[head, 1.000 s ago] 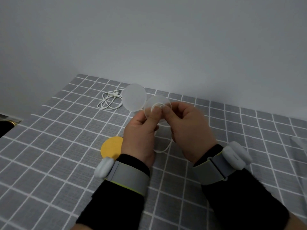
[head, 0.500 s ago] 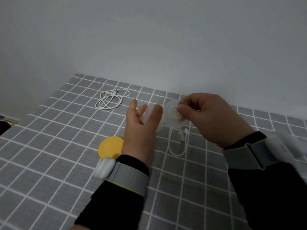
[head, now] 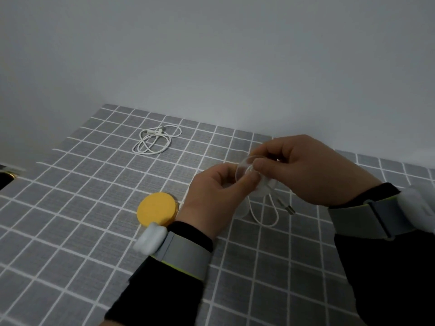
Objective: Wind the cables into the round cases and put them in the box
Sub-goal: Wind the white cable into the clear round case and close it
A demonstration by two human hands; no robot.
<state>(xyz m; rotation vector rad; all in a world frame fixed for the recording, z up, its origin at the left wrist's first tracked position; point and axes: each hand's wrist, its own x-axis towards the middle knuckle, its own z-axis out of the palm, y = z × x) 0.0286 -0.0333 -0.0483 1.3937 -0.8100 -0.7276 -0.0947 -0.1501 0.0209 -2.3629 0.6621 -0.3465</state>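
As left hand and right hand pinch the clear case rim, cable hangs.

left hand: open 0.5 s ago, now pinching clear round case | case grip: right hand alone → both

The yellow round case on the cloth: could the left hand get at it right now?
Probably, once freed: the left hand pinches the clear round plastic case, yet the yellow round case lies uncovered right beside its wrist.
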